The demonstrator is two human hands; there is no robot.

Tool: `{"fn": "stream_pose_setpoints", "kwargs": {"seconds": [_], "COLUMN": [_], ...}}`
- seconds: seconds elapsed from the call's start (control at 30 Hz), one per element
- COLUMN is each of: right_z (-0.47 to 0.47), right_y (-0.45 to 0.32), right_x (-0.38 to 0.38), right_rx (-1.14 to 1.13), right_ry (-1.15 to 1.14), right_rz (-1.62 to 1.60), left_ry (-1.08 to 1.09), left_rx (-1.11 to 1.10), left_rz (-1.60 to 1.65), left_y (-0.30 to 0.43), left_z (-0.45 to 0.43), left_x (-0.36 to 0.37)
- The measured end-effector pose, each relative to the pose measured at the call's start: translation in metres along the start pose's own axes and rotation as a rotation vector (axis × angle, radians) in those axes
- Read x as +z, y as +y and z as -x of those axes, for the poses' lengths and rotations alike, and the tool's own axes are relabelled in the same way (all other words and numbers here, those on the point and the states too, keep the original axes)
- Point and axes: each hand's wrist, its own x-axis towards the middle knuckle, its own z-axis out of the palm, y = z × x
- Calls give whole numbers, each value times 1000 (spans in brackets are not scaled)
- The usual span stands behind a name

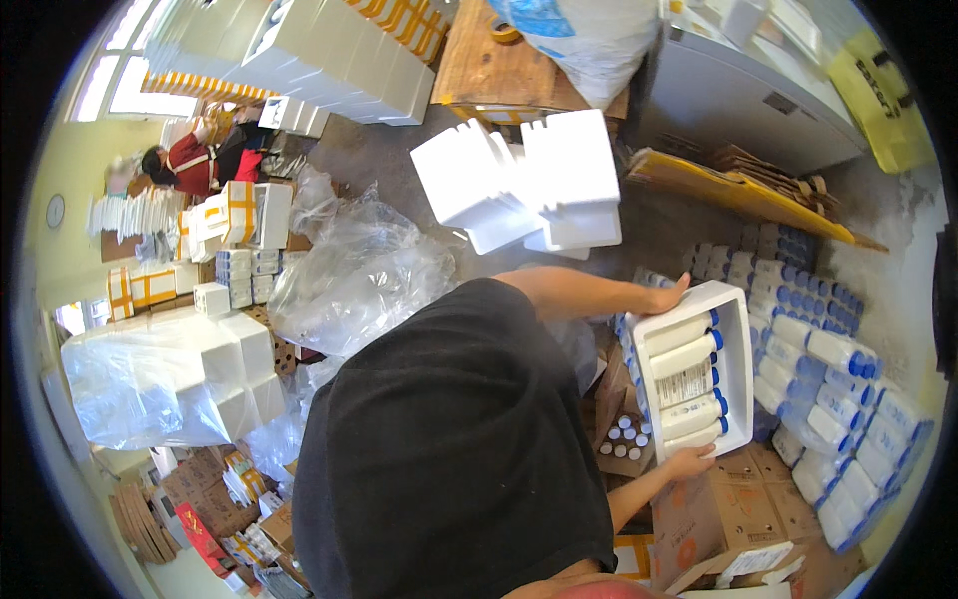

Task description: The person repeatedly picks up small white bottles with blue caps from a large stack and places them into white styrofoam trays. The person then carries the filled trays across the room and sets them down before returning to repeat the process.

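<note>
A white foam box, tilted so its inside faces me, is held between my two hands. Inside lies a row of white plastic bottles with blue caps; one shows a printed label. My left hand grips the box's upper end. My right hand supports the lower end, its fingers along the rim. Beneath the box an open cardboard carton contains upright bottles with pale caps. Next to my right hand stand closed cardboard cartons.
Blue-capped bottles in shrink-wrapped packs are piled at right. White foam boxes stand on the floor, beside clear plastic film. A person works at far left. A wooden table bears a tape roll and a sack.
</note>
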Motion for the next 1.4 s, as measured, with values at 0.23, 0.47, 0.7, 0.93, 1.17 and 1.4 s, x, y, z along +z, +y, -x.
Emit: {"fn": "stream_pose_setpoints", "kwargs": {"seconds": [0.23, 0.47, 0.7, 0.93, 1.17, 1.4], "right_z": [43, 202, 434, 605, 699, 774], "right_y": [-32, -205, -415, -539, -703, -982], "right_x": [-3, 7, 22, 70, 95, 62], "right_rx": [-192, -585, -928, -1134, -1506, -1804], "right_ry": [-208, -324, -390, -734, -776, -655], "right_rz": [-79, -146, -405, -406, -378, -431], "left_ry": [259, 395, 494, 792, 837, 779], "left_rx": [-60, 99, 530, 612, 497, 903], "left_rz": [131, 390, 1082, 1120, 1143, 1109], "left_y": [-99, -190, -265, -314, -313, -187], "left_z": [91, 275, 447, 609, 668, 682], "left_x": [-50, -206, -366, -435, -483, -631]}}
